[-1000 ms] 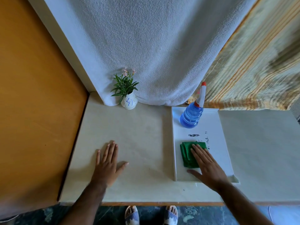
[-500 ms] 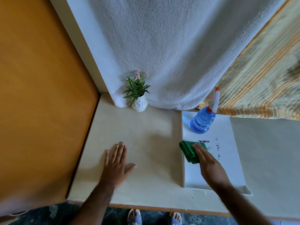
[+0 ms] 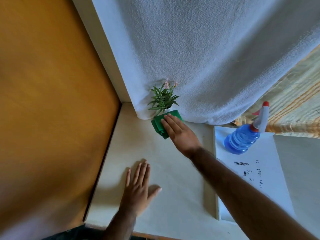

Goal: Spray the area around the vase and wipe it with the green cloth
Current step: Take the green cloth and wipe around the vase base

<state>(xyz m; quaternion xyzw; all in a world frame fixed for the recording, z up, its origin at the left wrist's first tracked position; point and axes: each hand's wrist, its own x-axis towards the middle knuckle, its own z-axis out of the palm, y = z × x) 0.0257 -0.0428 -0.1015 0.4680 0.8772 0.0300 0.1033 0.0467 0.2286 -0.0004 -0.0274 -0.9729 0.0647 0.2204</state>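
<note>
My right hand [image 3: 179, 131] lies flat on the folded green cloth [image 3: 158, 126], pressing it to the cream counter right in front of the vase. The white vase is almost fully hidden behind the cloth; only its green plant with pink flowers [image 3: 162, 97] shows above. My left hand [image 3: 138, 186] rests flat on the counter nearer to me, fingers spread, holding nothing. The blue spray bottle [image 3: 242, 139] with a white and red trigger head stands upright on the white tray [image 3: 270, 187] at the right.
A white towel [image 3: 207, 58] hangs behind the vase down to the counter. An orange wooden panel [image 3: 52, 101] borders the counter [image 3: 173, 187] on the left. A striped curtain [image 3: 294, 101] hangs at the back right. Dark specks lie on the tray.
My right hand has carried the green cloth off the tray, left and away from me, to the spot in front of the vase. My left hand has stayed flat on the counter.
</note>
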